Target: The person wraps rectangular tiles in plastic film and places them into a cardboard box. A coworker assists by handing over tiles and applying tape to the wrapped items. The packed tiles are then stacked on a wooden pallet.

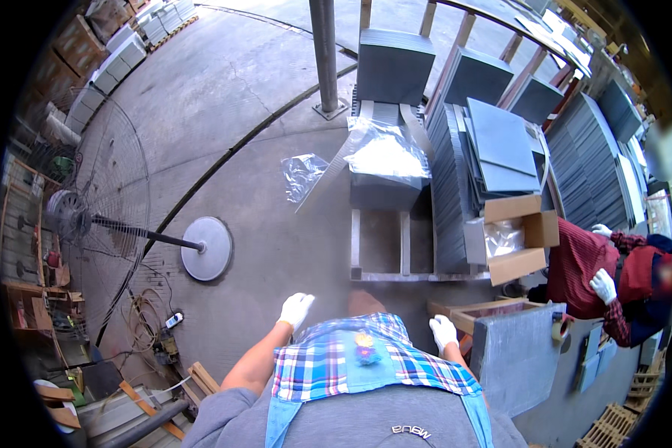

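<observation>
My left hand (297, 310), in a white glove, hangs out in front of my left side, over the bare concrete floor. Its fingers are loosely bent and apart, with nothing in them. My right hand (444, 331), also gloved in white, hangs beside a wooden frame (467, 317) at my right; its fingers are loose and hold nothing I can see. Whether it touches the frame I cannot tell. Ahead of me, clear plastic film (387, 153) covers a stack of grey panels (384, 193) on a metal rack (356, 246).
A large fan (205, 250) stands at left, near a coiled cable (143, 319). Plastic film (302, 175) lies on the floor near a metal post (325, 60). An open carton (519, 265) and a wrapped panel (515, 358) are at right, beside a co-worker (593, 269).
</observation>
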{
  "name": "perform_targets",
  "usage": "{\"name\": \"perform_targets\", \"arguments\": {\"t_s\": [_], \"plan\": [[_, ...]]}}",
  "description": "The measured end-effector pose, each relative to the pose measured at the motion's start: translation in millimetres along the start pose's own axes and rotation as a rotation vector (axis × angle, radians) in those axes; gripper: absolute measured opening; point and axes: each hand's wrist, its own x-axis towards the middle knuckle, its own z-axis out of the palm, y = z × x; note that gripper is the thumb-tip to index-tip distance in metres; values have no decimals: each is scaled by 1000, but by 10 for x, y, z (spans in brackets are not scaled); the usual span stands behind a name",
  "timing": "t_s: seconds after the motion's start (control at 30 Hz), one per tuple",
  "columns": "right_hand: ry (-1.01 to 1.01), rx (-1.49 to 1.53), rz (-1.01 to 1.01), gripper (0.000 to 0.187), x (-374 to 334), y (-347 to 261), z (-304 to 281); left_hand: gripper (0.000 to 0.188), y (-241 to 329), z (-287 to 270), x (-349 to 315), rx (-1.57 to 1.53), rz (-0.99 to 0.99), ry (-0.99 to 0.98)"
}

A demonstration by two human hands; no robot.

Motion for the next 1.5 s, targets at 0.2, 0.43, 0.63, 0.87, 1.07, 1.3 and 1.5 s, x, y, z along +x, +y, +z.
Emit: {"name": "perform_targets", "arguments": {"t_s": [0.2,0.43,0.63,0.87,1.07,1.3,1.5], "plan": [[131,210,-136,67,1419,-2052,-370,43,100,-663,452,-56,-365,128],[273,-293,-587,103,3078,-4366,-578,34,640,-1136,1571,-288,-346,272],[301,-643,-503,113,4593,-5235,-119,43,365,-1242,3443,74,-275,217],[263,-775,-430,99,5854,-5490,291,70,779,-1514,5897,124,-254,12],[348,-118,-685,58,6274,-4306,643,88,799,-1351,7799,652,-123,-240],[447,-210,-633,57,5863,-4047,744,105,278,-487,8845,632,-644,-87],[504,-254,-673,51,5822,-4231,839,47,-498,122,8761,661,-443,109]]}}
